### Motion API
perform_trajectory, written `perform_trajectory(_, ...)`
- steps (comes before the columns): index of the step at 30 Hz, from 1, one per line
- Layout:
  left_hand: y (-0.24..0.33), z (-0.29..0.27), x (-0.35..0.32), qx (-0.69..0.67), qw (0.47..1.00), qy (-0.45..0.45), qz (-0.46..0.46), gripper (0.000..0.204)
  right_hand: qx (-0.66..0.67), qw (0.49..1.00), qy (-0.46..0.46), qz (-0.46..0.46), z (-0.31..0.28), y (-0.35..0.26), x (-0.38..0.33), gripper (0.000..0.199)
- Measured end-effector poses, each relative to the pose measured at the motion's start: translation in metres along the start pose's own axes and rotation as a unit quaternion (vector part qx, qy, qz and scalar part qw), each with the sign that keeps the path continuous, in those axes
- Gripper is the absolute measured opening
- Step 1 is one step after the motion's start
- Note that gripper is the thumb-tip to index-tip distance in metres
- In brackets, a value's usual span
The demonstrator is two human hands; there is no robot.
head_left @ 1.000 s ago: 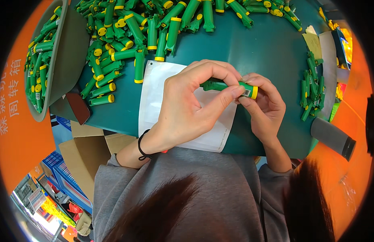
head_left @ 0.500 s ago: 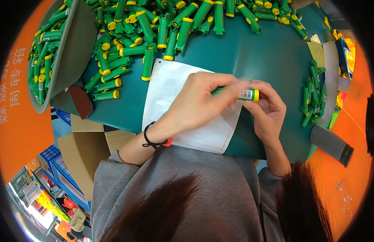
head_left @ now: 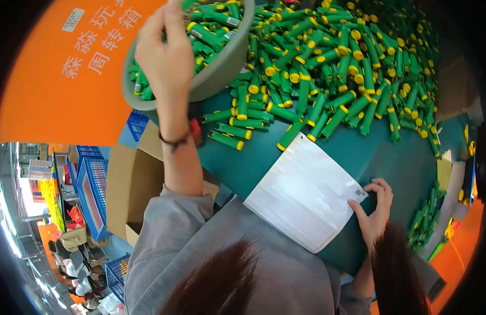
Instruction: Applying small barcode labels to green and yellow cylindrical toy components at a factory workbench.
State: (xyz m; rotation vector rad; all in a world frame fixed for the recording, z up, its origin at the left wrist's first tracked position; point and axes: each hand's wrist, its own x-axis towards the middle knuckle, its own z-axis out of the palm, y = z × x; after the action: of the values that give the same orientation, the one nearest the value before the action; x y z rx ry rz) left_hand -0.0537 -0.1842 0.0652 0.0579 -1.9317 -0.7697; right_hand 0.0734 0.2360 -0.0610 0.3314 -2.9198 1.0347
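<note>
Raised at the upper left, my left hand (head_left: 167, 52) is closed on a green tube (head_left: 187, 4), only part of which shows at the picture's top edge. Below it lies a grey-green tub (head_left: 222, 68) filled with green tubes, some with small white printed labels. My right hand (head_left: 376, 207) is at the right corner of a white sheet (head_left: 300, 194) on the table. Its thumb and forefinger are apart on either side of a small printed label (head_left: 360, 192) at that corner, with the thumb touching the sheet.
A large heap of green tubes with yellow caps (head_left: 353, 68) covers the far part of the green table (head_left: 232, 168). A smaller green pile (head_left: 425, 220) lies at the right edge. An open cardboard box (head_left: 130, 189) and blue crates (head_left: 93, 184) stand below at the left.
My left hand has moved from above the sheet to over the tub, carrying the green tube out of my right hand. My right hand has come to the sheet's corner. The view has turned left.
</note>
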Motion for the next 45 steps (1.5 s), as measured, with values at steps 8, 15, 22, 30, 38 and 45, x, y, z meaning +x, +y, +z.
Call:
perform_trajectory(8,0.068,0.032,-0.096,-0.164,0.943,-0.265,0.115,0.016,0.338,0.911,-0.011,0.235,0.004,-0.013,0.008,0.012)
perform_trajectory(15,0.133,0.050,-0.216,-0.216,0.885,-0.409,-0.048,0.019,0.579,0.749,-0.061,0.316,0.003,-0.014,0.006,0.025)
perform_trajectory(22,0.140,0.051,-0.228,-0.237,0.892,-0.378,-0.071,0.015,0.546,0.802,-0.026,0.241,0.013,-0.018,-0.009,0.027)
perform_trajectory(30,0.141,0.047,-0.226,-0.226,0.899,-0.374,-0.039,0.016,0.522,0.829,0.003,0.200,0.014,-0.021,-0.008,0.024)
perform_trajectory(38,0.134,0.051,-0.227,-0.239,0.883,-0.402,-0.048,0.013,0.517,0.824,0.021,0.231,0.016,-0.023,-0.003,0.024)
perform_trajectory(45,0.131,0.048,-0.226,-0.265,0.857,-0.415,-0.153,0.015,0.491,0.840,0.031,0.227,0.016,-0.028,-0.002,0.023)
